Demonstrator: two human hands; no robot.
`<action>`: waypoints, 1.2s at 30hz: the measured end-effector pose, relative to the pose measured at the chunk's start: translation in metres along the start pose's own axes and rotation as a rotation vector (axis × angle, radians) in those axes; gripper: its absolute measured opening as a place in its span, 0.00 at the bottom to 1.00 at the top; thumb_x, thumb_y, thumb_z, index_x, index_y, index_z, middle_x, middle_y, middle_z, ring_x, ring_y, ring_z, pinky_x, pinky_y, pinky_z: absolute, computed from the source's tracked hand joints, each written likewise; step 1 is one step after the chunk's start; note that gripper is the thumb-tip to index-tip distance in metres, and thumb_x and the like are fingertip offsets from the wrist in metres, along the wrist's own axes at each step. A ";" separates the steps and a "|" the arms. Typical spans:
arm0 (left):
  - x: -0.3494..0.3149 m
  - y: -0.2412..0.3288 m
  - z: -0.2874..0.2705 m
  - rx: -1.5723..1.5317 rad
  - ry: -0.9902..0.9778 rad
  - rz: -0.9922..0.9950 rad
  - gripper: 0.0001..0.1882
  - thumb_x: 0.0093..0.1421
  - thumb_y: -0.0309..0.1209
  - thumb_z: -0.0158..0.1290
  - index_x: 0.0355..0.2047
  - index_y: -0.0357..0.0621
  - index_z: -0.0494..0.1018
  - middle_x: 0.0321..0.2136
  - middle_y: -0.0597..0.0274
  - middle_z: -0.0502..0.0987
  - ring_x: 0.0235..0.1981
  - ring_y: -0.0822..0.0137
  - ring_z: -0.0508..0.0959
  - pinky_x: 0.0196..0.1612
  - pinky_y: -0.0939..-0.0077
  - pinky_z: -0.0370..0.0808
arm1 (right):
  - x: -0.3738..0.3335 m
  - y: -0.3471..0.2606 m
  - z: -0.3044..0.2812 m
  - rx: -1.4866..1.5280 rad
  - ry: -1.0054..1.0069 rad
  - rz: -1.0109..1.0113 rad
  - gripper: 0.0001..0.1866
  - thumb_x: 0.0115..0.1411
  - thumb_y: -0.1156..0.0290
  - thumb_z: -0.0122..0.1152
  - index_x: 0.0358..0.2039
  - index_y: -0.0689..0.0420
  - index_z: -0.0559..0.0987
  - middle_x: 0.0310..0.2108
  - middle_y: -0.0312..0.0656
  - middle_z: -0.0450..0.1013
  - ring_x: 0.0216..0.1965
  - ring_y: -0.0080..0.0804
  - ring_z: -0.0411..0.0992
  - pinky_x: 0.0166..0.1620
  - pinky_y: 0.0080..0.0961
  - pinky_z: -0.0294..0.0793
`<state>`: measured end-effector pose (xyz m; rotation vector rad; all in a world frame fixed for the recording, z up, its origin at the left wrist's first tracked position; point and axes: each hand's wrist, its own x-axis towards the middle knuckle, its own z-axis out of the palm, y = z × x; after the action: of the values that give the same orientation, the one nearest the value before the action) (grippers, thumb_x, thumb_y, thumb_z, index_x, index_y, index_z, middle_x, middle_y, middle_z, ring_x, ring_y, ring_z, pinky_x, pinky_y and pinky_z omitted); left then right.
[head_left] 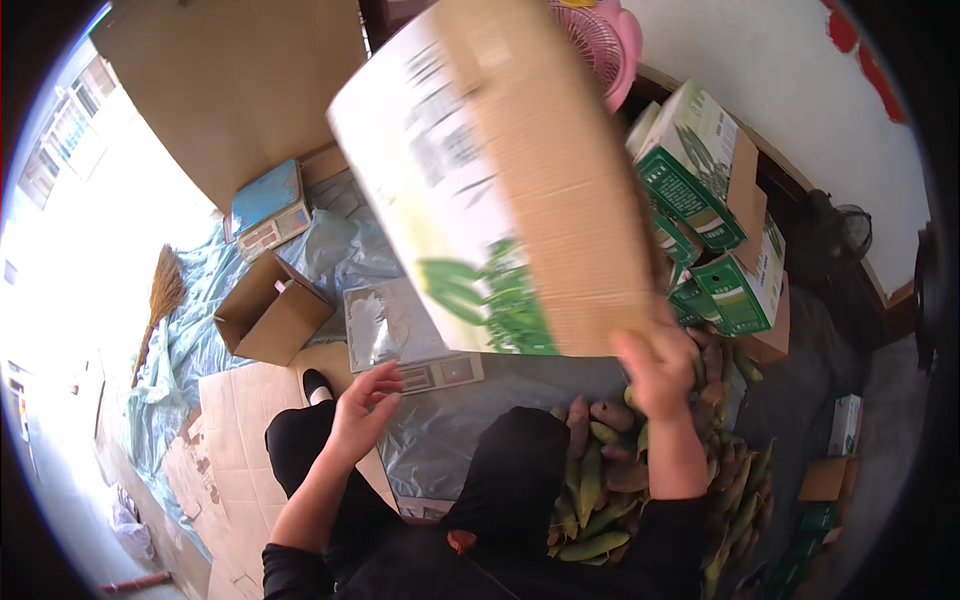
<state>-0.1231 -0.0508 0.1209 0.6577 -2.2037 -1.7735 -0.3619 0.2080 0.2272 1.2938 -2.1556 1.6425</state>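
Note:
My right hand [660,370] is closed on the lower right corner of a big cardboard box [565,190], printed white and green on one side and plain brown on the other. The box is tilted in the air and slightly blurred. Fingers apart and holding nothing, my left hand [362,415] hovers above my left knee, close to a flat metal-topped weighing scale [390,320]. By my right forearm lies a heap of long green vegetables [590,485] mixed with reddish-brown tubers [612,414]. The raised box hides part of the floor behind it.
A small open brown box [272,310] and a blue-topped scale [268,203] stand on plastic sheeting [335,240]. Green-and-white boxes [700,170] are stacked at the right, near a dark fan [845,230]. A pink basket [615,50] is behind; a straw broom [165,290] lies left.

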 end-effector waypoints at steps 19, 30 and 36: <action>-0.002 0.006 -0.039 0.739 0.146 0.301 0.24 0.45 0.20 0.55 0.46 0.38 0.71 0.48 0.51 0.68 0.52 0.51 0.66 0.56 0.62 0.62 | -0.015 0.145 0.202 -0.475 -0.564 -0.434 0.06 0.51 0.63 0.59 0.23 0.49 0.76 0.29 0.30 0.68 0.41 0.29 0.65 0.43 0.28 0.65; -0.064 -0.025 0.008 0.657 -0.281 0.290 0.25 0.43 0.28 0.62 0.45 0.44 0.72 0.45 0.55 0.71 0.49 0.53 0.69 0.54 0.55 0.61 | -0.104 0.066 0.117 -0.071 -0.048 0.092 0.14 0.52 0.71 0.61 0.41 0.55 0.75 0.40 0.42 0.71 0.44 0.43 0.68 0.48 0.36 0.68; -0.146 -0.056 0.070 0.680 -0.360 0.299 0.25 0.44 0.35 0.64 0.43 0.45 0.70 0.40 0.57 0.73 0.46 0.55 0.71 0.56 0.45 0.55 | -0.247 -0.046 0.048 0.045 -0.111 0.456 0.26 0.44 0.68 0.71 0.44 0.57 0.72 0.42 0.43 0.68 0.43 0.36 0.68 0.47 0.30 0.68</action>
<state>-0.0169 0.0703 0.0640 0.0939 -2.9834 -1.0382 -0.1590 0.2989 0.1012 0.9698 -2.6452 1.8149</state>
